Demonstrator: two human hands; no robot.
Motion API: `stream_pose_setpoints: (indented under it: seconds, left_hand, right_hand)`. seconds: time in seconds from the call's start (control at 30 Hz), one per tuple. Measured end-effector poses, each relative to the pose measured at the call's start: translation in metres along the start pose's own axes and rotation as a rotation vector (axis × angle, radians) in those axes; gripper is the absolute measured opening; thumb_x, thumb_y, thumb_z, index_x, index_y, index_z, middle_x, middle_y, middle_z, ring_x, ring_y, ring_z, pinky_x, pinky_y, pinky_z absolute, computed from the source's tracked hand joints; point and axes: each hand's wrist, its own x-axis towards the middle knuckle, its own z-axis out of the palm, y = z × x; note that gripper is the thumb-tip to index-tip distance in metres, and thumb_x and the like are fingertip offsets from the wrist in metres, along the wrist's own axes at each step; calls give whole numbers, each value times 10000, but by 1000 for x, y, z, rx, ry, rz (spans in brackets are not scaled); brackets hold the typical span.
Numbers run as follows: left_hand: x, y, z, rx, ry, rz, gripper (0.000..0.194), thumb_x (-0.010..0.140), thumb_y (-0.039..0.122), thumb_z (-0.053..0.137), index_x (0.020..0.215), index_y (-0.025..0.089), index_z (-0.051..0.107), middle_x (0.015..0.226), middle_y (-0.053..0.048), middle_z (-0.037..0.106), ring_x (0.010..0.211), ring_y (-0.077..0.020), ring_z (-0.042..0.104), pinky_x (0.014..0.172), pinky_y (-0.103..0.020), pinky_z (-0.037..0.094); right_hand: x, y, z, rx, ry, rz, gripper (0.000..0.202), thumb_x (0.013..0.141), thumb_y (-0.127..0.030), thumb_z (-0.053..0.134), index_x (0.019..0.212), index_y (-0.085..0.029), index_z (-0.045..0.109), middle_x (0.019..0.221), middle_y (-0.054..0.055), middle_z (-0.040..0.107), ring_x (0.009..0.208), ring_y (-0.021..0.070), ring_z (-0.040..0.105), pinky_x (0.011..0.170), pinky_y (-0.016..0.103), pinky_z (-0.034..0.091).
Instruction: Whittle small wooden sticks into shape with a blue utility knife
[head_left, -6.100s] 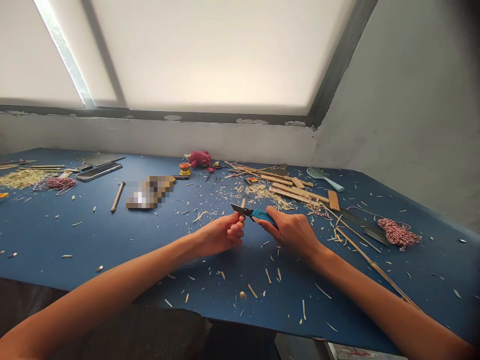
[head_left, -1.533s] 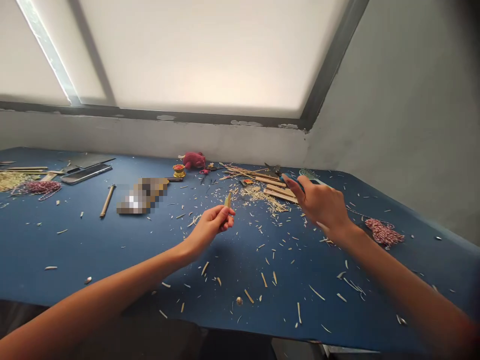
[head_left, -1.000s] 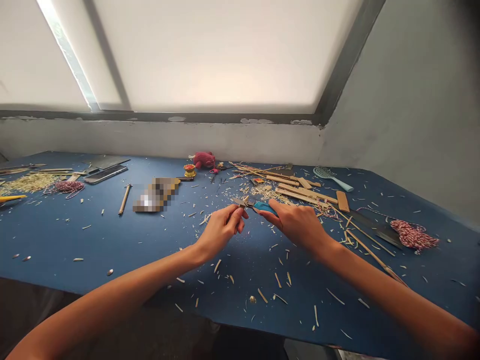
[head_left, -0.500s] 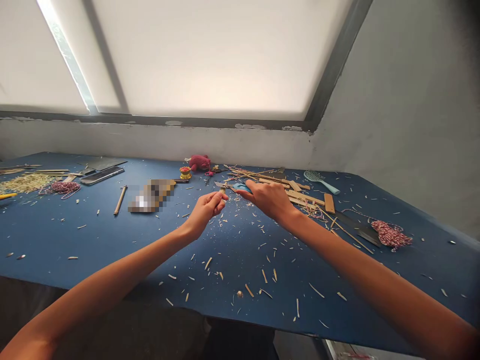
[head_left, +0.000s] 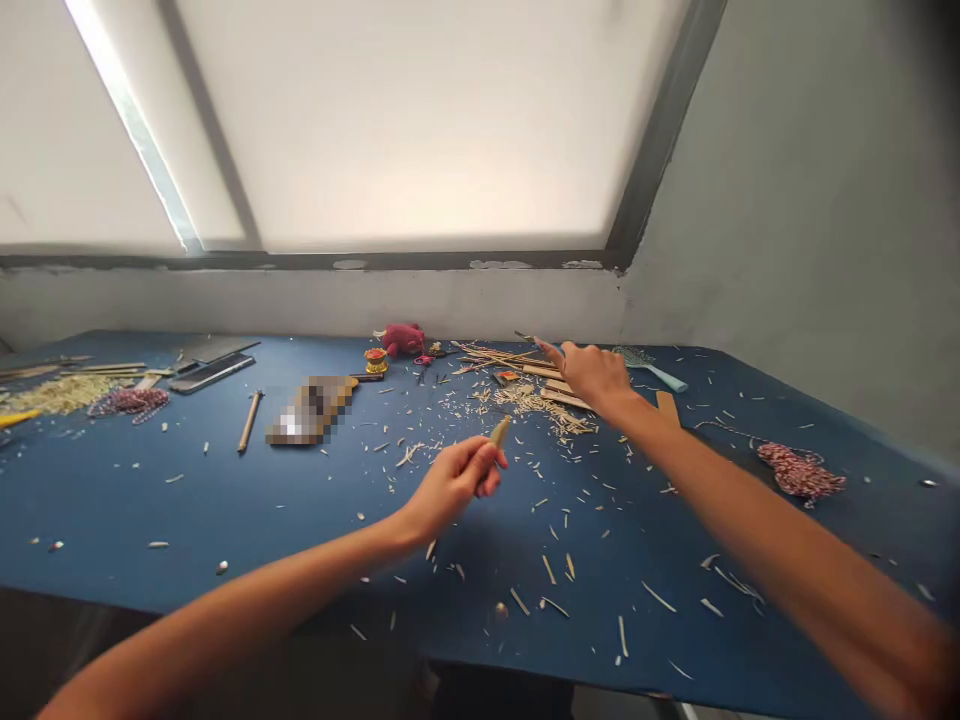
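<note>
My left hand (head_left: 454, 478) is closed around a short pale wooden piece (head_left: 500, 431), probably bamboo, whose tip sticks up past the thumb and fingers. To its right and farther back, my right hand (head_left: 596, 378) grips a craft knife (head_left: 527, 338). The blade points up and to the left, while the handle is mostly hidden in the fingers. Knife and wooden piece are apart. Beneath and around the hands, pale wood shavings (head_left: 529, 400) lie scattered and heaped on the blue table (head_left: 225, 510).
Thin wooden sticks (head_left: 491, 355) lie behind the shavings. A red-and-white string bundle (head_left: 801, 470) and light-blue hairbrush (head_left: 667, 378) are at right. Leftward are a red stuffed toy (head_left: 403, 338), a pixelated object (head_left: 311, 412), a small wooden-handled tool (head_left: 250, 423) and a phone-like slab (head_left: 212, 373).
My hands have separated. The left has come nearer and rightward with the wooden piece; the right has moved right with the knife, off the piece. The shavings heap now shows.
</note>
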Motion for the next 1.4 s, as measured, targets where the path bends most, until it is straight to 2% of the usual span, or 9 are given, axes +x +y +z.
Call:
stream_pose_setpoints:
  seconds: [0.1,0.23,0.43,0.7,0.87,0.97,1.07,1.17,1.4]
  left_hand:
    - [3,-15,0,-30,26,-54,344,884,458,410,863,137,530,626,18,482,554,-82,400,568,-230,306]
    - [5,-22,-4,-73,51,-72,359,889,469,391,897,135,523,635,14,501,562,-84,417,581,-229,317]
    - [4,-22,1,-137,64,-59,351,877,475,425,893,139,525,635,13,504,572,-85,408,587,-224,311]
    - [1,-2,-2,-626,-89,-319,202,859,331,527,817,133,518,548,77,256,494,-56,188,514,-190,220]
    - [-8,13,8,-485,-315,-289,253,871,353,510,772,123,551,508,60,335,488,-54,247,529,-203,249]
    - [-5,10,7,-436,-234,-236,285,859,393,522,866,119,598,606,18,485,527,-47,353,552,-200,293]
    - [3,2,-3,-400,-109,-255,318,836,403,555,1006,139,605,886,-51,620,685,-59,498,669,-207,372]
    - [7,-4,-11,-357,-62,-287,320,809,403,591,1017,159,590,1055,-87,632,840,-94,564,771,-238,396]
    - [7,-3,-16,-190,-69,-250,299,779,425,617,938,175,577,812,-20,619,654,-58,527,550,-182,324]
  right_hand:
    - [-32,15,3,58,91,-81,756,872,-634,34,945,-158,616,686,124,648,657,237,617,530,281,286]
    - [-83,10,-1,135,201,-199,623,901,-598,108,898,-192,582,604,60,619,564,189,585,480,258,216]
    - [-122,-2,-1,119,169,-437,509,912,-570,217,824,-184,537,636,36,637,519,154,575,452,247,175]
    - [-111,-6,15,107,145,-477,586,908,-592,154,859,-180,568,666,55,660,535,165,591,451,260,176]
    - [-65,30,21,-12,66,-97,741,862,-660,70,878,-165,621,601,106,626,496,195,565,451,268,180]
    - [-55,49,16,68,166,-4,711,876,-637,73,881,-176,616,550,80,591,494,189,543,466,265,196]
    - [-66,47,9,173,281,-69,639,904,-591,116,873,-177,602,530,60,567,488,172,518,476,266,202]
    - [-83,35,7,209,345,-169,565,921,-554,172,898,-174,591,541,45,566,480,155,499,485,266,204]
    - [-106,18,17,262,419,-436,554,916,-563,213,783,-159,568,534,32,563,491,134,517,487,252,230]
